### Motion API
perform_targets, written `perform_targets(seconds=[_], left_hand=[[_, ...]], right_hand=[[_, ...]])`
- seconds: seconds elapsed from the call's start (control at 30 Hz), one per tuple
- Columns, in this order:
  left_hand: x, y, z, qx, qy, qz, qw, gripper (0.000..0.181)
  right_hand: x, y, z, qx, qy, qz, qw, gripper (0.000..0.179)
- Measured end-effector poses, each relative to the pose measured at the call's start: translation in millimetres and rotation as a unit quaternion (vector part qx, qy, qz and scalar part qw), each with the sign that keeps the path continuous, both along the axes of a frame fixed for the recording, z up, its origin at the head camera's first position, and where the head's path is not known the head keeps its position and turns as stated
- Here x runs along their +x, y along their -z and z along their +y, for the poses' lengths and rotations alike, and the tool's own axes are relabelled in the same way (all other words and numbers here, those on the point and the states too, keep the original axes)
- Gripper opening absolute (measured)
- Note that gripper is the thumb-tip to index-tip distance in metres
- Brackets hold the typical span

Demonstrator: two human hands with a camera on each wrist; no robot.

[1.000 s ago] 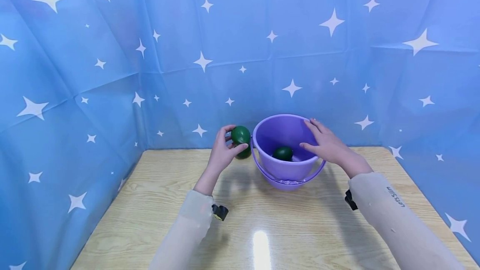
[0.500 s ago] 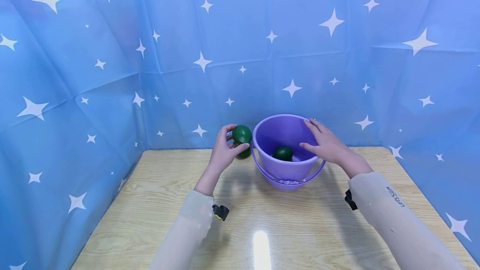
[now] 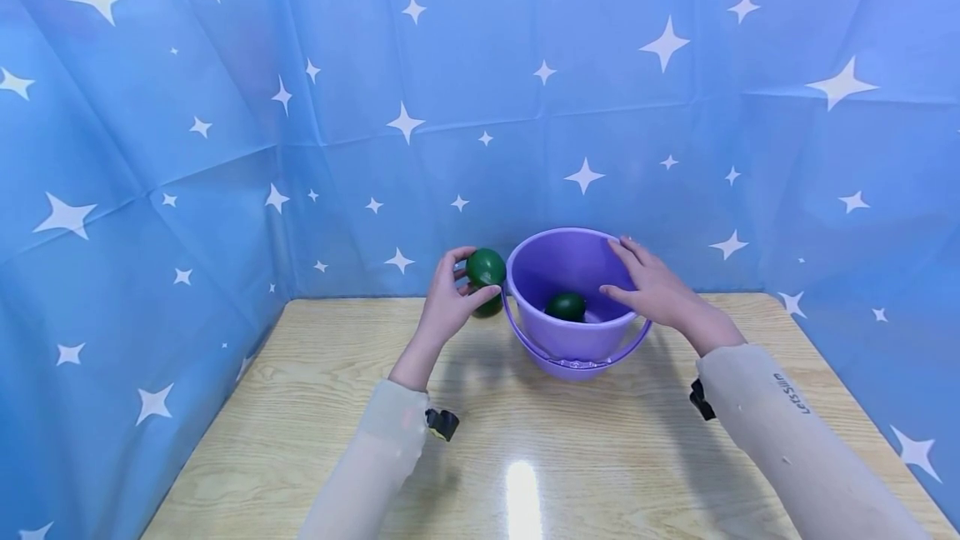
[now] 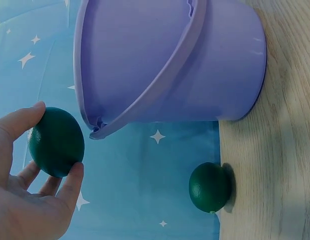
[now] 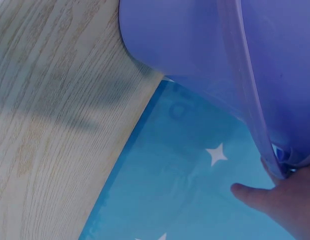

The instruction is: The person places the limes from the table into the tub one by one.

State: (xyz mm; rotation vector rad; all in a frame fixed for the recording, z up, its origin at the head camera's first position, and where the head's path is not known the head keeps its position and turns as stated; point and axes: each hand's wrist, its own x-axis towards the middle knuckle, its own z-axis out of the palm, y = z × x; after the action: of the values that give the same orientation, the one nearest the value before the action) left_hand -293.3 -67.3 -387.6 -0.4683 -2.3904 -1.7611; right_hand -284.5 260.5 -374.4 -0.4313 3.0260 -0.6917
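Observation:
My left hand (image 3: 448, 297) holds a green lime (image 4: 57, 142) between thumb and fingers, raised beside the left rim of a purple bucket (image 3: 573, 346). A second lime (image 4: 210, 187) sits on the table below; in the head view the held one and my fingers partly cover it. Another lime (image 3: 566, 307) lies inside the bucket. At the bucket's right rim rests my right hand (image 3: 660, 294), its fingers extended and thumb spread apart. In the right wrist view that hand touches the rim near the handle joint, and most of its fingers are hidden.
The bucket stands upright near the back edge of a wooden table (image 3: 300, 423). Its purple handle (image 3: 517, 332) hangs down in front. A blue curtain (image 3: 450, 48) with white stars encloses the back and sides. A bright light reflection lies on the tabletop.
My left hand has shifted very slightly right and up with its lime, closer to the bucket rim. The right hand, the bucket and the other limes have stayed in place.

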Motion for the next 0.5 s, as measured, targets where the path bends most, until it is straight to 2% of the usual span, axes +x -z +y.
perform_targets(seconds=[0.5], left_hand=[[3.5, -3.5, 2.0, 0.001, 0.005, 0.000, 1.0000, 0.069]], right_hand=[[-1.1, 0.3, 0.1, 0.005, 0.001, 0.004, 1.0000, 0.082]])
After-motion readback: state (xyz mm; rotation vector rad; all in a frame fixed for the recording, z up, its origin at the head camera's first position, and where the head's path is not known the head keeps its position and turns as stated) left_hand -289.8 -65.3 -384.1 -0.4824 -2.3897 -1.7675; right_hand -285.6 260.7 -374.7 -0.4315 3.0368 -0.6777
